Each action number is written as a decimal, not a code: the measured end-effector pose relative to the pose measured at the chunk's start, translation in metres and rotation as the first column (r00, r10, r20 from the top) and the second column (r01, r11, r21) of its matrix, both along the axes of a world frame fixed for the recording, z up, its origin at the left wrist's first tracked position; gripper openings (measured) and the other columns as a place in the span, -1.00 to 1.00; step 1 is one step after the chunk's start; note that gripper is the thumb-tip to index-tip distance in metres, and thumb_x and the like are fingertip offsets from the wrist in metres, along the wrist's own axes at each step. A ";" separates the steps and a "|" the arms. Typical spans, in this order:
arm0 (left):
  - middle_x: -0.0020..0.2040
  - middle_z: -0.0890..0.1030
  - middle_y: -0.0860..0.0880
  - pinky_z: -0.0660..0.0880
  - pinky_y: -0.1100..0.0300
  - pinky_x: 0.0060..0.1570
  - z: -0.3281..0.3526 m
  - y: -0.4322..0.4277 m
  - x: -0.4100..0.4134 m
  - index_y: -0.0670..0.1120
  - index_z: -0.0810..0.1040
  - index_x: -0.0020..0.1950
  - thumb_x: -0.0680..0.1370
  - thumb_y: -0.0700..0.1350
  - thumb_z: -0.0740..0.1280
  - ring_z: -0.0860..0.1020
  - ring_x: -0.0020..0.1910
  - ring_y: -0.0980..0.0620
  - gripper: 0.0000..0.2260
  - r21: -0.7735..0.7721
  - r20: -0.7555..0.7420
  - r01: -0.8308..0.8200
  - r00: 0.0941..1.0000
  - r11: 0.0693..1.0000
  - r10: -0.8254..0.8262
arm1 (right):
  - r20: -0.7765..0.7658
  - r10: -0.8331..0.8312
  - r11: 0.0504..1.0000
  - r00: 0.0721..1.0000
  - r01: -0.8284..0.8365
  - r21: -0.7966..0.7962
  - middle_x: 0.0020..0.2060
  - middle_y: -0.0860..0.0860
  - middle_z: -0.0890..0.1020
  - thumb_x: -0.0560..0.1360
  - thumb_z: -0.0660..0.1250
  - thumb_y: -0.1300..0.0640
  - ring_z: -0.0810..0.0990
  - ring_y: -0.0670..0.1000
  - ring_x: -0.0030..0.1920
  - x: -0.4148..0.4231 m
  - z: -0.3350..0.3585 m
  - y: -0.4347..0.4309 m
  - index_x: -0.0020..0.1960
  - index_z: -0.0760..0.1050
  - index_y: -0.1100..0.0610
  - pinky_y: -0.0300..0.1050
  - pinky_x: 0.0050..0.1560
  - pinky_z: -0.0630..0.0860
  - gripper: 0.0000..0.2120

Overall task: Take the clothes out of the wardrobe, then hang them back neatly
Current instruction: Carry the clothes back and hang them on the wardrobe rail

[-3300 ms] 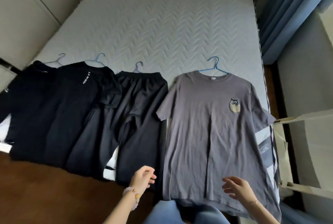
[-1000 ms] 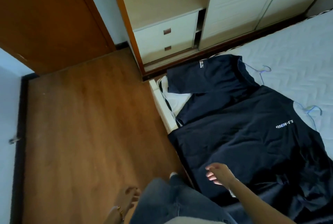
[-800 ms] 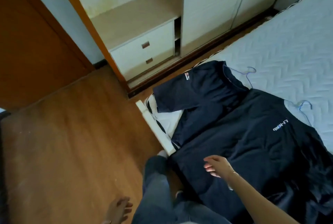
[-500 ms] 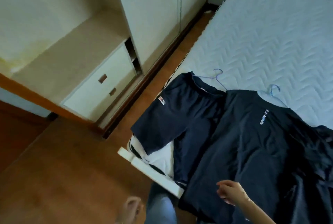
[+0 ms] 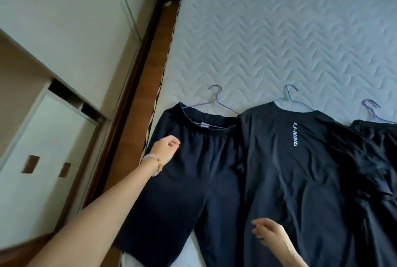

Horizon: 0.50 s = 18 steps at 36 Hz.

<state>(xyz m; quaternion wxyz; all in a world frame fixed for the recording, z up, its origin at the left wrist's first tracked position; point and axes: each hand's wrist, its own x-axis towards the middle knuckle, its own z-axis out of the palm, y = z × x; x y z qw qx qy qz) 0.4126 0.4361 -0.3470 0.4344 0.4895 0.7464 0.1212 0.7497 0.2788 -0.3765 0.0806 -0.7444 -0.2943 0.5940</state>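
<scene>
On the mattress (image 5: pixel 279 30) edge: dark shorts (image 5: pixel 199 170) lie flat on their hanger (image 5: pixel 216 99). Our left hand (image 5: pixel 165 148) hovers over them, loosely curled, and our right hand (image 5: pixel 268 234) is slack and empty. We judge that lifting by the cloth could slide the waistband off the hanger.

A cream wardrobe (image 5: pixel 64 19) with a white drawer unit (image 5: pixel 49 133) lines the left, a strip of brown wood floor (image 5: pixel 155 81) separating it from the pale quilted mattress (image 5: pixel 279 30) on the right.

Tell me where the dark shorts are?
Head view: the shorts lie at the left edge of the mattress, beside the logo shirt, under the left hand.
</scene>
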 end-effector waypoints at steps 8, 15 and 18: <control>0.41 0.31 -0.16 0.32 -0.01 0.35 -0.078 0.150 -0.006 -0.13 0.31 0.40 0.53 -0.24 0.22 0.34 0.35 -0.18 -0.58 0.029 -0.392 0.239 0.896 0.971 -0.209 | 0.089 0.007 0.994 0.996 -0.016 0.109 -0.27 -0.01 0.70 0.48 0.25 0.27 0.63 0.01 -0.18 0.013 -0.066 0.076 -0.13 0.60 -0.03 -0.13 -0.10 0.49 -0.76; 0.42 0.28 -0.24 0.32 -0.06 0.34 -0.124 0.202 -0.013 -0.19 0.20 0.44 0.53 -0.03 0.28 0.33 0.37 -0.24 -0.45 -0.199 -0.432 0.263 0.841 0.944 -0.325 | 0.191 0.011 0.985 0.982 -0.044 0.167 -0.31 -0.10 0.69 0.49 0.25 0.28 0.64 -0.02 -0.24 0.035 -0.087 0.095 -0.19 0.60 -0.06 -0.21 -0.18 0.49 -0.72; 0.37 0.34 -0.25 0.35 -0.06 0.30 -0.130 0.207 -0.016 -0.19 0.26 0.42 0.49 0.00 0.37 0.36 0.32 -0.24 -0.42 -0.176 -0.456 0.256 0.835 0.951 -0.309 | 0.202 0.003 0.985 0.979 -0.038 0.168 -0.32 -0.13 0.69 0.48 0.27 0.26 0.62 -0.15 -0.32 0.039 -0.087 0.095 -0.19 0.60 -0.07 -0.29 -0.19 0.47 -0.74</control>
